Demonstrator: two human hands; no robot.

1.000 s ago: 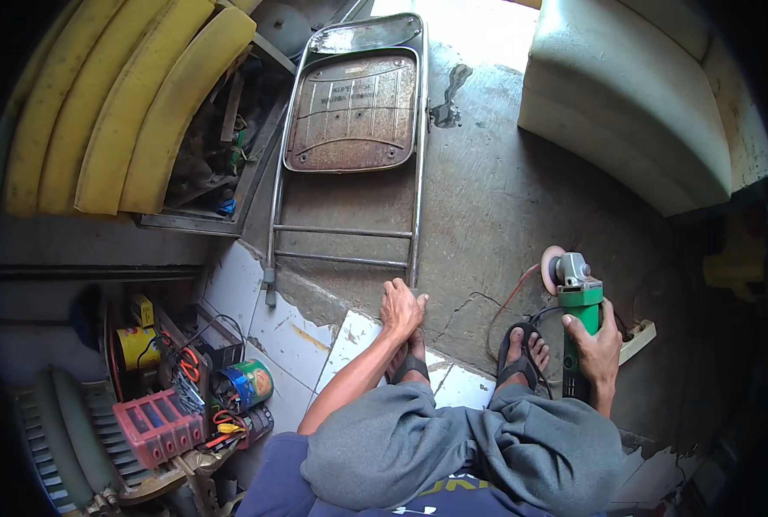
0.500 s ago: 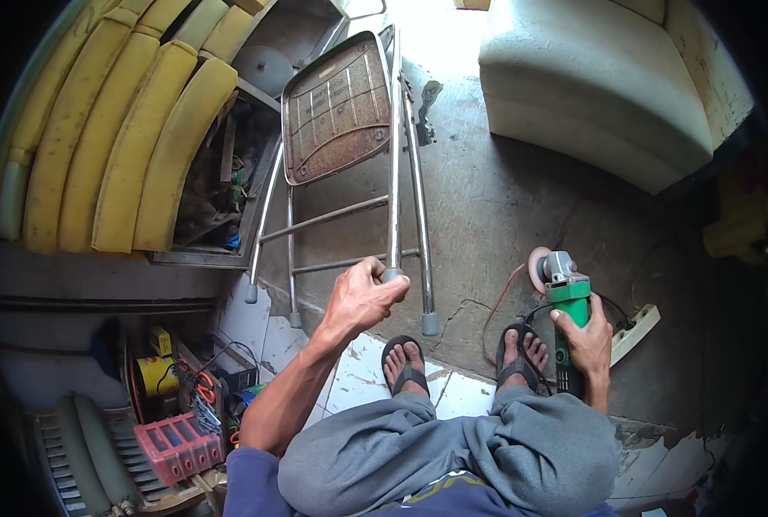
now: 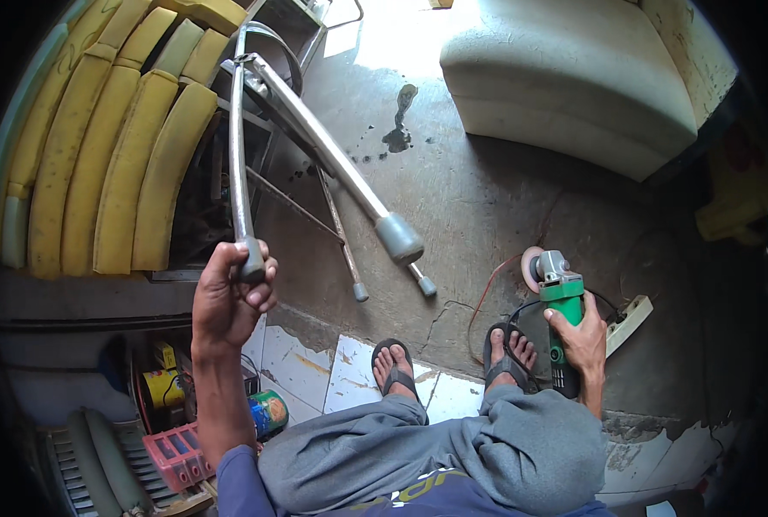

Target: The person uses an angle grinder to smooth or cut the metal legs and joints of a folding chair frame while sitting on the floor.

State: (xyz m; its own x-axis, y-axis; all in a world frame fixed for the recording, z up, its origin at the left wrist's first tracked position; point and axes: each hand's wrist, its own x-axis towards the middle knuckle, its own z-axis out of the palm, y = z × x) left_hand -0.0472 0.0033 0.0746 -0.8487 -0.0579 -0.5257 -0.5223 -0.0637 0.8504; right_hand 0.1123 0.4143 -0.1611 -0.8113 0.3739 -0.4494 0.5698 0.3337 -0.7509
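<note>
While the left hand curls its fingers round the grey cap on one leg of the metal chair, the right hand clasps a green grinder, right of that chair. The chair slants, its capped legs toward the person. Yellow cushions line its left; a pale padded seat sits off to its right.

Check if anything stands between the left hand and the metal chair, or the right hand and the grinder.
Nothing visible does: the left hand directly grips the metal chair by one leg's grey cap, and the right hand is wrapped around the green grinder.
</note>
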